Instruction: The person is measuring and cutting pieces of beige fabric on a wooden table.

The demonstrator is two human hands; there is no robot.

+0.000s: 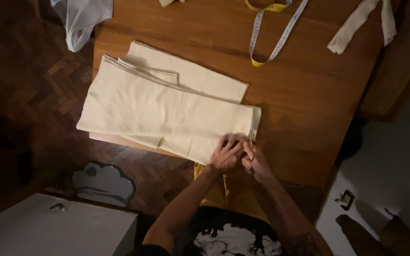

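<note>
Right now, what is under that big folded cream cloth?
The cream cloth lies on a wooden table, its left end overhanging the parquet floor. Both hands press its near corner. Anything beneath stays hidden.

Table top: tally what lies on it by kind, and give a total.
Folded cream fabric: 1, with the left hand and right hand at its near corner
Measuring tape: 1
Cream cloth strip: 1
White plastic bag at the far left edge: 1
Pale scrap, cut off at the top edge: 1
Total: 5
</note>
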